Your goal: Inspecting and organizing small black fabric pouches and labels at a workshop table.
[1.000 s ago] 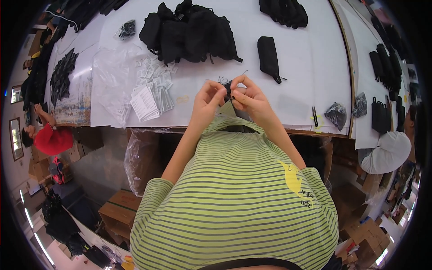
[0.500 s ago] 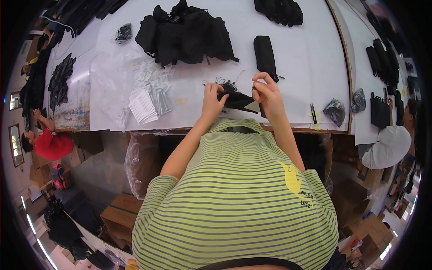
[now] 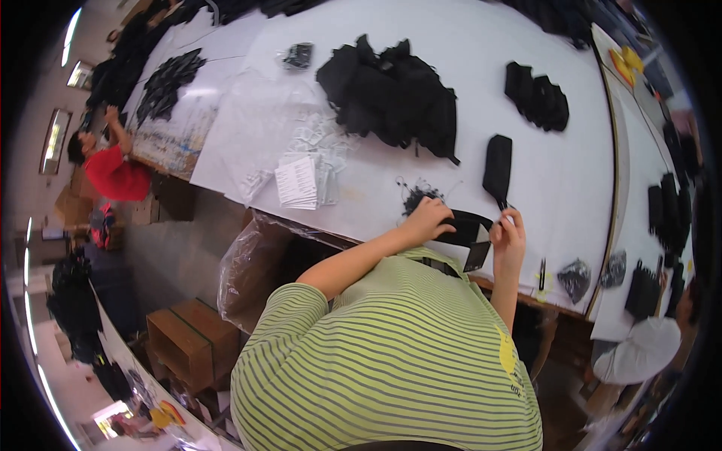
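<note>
Table [image 3: 560, 180] now slants (left hand [image 3: 426, 223] holding fabric [image 3: 465, 228]).

We looked across a broad white tabletop [image 3: 553, 188], its edges bowed by the lens, with grey floor [image 3: 162, 252] at its lower left. Farther left, we saw bright windows [image 3: 54, 141] in a pale wall [image 3: 34, 177] and glowing strip lights [image 3: 71, 37] near the rim.

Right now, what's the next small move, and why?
I'd probably ease the right hand toward the black fabric piece that the left hand holds: the right fingertips sit close to the lower end of the lying black pouch, contact unclear.
</note>
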The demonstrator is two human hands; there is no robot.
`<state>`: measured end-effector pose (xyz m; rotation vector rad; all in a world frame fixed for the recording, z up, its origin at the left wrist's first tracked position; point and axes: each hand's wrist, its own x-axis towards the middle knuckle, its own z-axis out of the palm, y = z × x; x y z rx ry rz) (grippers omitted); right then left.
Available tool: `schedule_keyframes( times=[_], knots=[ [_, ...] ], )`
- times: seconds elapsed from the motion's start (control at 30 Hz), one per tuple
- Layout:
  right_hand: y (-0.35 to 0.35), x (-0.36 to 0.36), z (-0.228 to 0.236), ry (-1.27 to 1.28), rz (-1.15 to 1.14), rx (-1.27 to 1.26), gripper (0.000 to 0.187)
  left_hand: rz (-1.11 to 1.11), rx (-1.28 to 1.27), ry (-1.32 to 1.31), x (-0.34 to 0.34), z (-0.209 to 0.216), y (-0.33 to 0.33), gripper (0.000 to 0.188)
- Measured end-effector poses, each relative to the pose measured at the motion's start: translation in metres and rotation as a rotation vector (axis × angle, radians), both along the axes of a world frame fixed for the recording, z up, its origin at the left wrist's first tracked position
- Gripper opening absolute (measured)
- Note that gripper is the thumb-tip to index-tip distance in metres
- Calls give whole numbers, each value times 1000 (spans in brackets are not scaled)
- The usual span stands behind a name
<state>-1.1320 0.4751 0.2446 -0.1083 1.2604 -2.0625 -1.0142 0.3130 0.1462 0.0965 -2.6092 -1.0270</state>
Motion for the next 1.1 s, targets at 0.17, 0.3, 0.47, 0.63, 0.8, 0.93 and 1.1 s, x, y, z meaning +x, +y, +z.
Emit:
schedule_keyframes(
  times=[0.17, 0.3, 0.47, 0.63, 0.8, 0.93, 1.1],
  knots=[
    [19, -28, 1, 57, -85, -133, 12, 124, 140, -81, 15, 25, -11, 30],
    [13, -44, 19, 31, -102, -233, 9, 184, 273, -285, 36, 58, -24, 34],
    [-5, -43, 27, 41, 31, -355, 10, 140, 536, -267, 54, 63, -26, 39],
    [-8, -36, 26, 3, 68, -361, 10, 88, 447, -382, 61, 55, -14, 37],
    [-3, -30, 37, -1, 96, -411, 10, 67, 443, -319, 63, 56, 7, 29],
    [24, -58, 43, 364, 104, 82, 7, 225, 454, -185, 68, 91, 10, 22],
    [14, -41, 72, 1138, 89, 801, 10, 124, -47, -112, 72, 134, -20, 13]
  ],
)
